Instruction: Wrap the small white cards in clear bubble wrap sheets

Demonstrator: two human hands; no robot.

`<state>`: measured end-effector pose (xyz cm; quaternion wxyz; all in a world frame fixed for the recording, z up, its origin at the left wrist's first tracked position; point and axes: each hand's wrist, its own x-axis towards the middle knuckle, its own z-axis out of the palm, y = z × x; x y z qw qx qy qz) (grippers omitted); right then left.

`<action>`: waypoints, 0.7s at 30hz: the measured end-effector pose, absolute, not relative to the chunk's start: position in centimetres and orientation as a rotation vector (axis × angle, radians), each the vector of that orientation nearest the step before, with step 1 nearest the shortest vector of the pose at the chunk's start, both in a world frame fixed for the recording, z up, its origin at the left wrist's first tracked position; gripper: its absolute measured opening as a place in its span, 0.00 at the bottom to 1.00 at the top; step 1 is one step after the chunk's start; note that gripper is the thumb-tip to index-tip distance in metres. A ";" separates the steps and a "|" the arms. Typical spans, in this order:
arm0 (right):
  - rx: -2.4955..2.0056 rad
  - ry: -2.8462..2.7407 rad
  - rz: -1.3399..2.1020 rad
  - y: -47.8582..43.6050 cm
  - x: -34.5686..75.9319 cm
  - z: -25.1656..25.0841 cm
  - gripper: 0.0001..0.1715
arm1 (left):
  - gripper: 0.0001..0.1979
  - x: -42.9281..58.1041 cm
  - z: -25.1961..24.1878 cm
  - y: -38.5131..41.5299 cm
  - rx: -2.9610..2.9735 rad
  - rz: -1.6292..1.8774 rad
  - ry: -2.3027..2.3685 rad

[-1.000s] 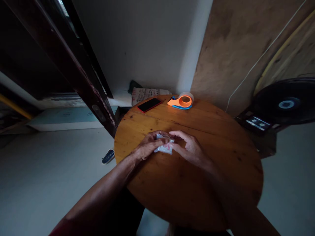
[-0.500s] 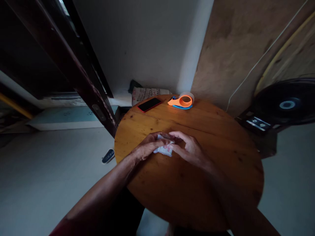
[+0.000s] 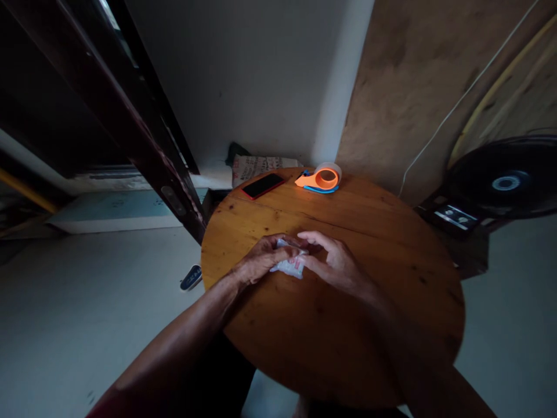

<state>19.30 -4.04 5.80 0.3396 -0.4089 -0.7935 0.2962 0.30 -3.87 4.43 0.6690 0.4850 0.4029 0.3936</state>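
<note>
Head view:
- Grips a small whitish packet [image 3: 292, 268] with red print in the left hand [image 3: 263, 258], thumb laid across its upper face, other fingers mostly hidden.
- Positions the right hand [image 3: 337, 264] at the packet's right edge, index finger arched, thumb tip against or just beside the packet; cannot tell whether pinching it.
- Locates the packet between both hands, over the round wooden table [image 3: 313, 334].
- Shows near the table's far edge a phone [image 3: 262, 186], flat, dark-screened, and to its right an orange tape dispenser [image 3: 318, 180].
</note>
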 end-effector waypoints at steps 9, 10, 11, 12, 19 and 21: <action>-1.063 -2.081 0.801 -4.3 19.3 6.2 0.19 | 0.17 0.3 4.3 -3.8 1.074 0.863 0.862; -1.063 -2.082 0.797 -4.3 19.3 6.1 0.18 | 0.17 0.3 4.2 -3.8 1.073 0.860 0.853; -1.061 -2.079 0.790 -4.3 19.2 6.1 0.18 | 0.17 0.3 4.2 -3.8 1.071 0.858 0.848; -1.060 -2.074 0.786 -4.3 19.2 6.0 0.18 | 0.17 0.3 4.2 -3.8 1.069 0.855 0.846; -1.082 -2.069 0.801 -4.2 19.3 5.9 0.20 | 0.16 0.2 4.4 -3.9 1.098 0.846 0.879; -1.080 -2.067 0.797 -4.1 19.4 5.9 0.20 | 0.16 0.2 4.4 -3.9 1.116 0.837 0.898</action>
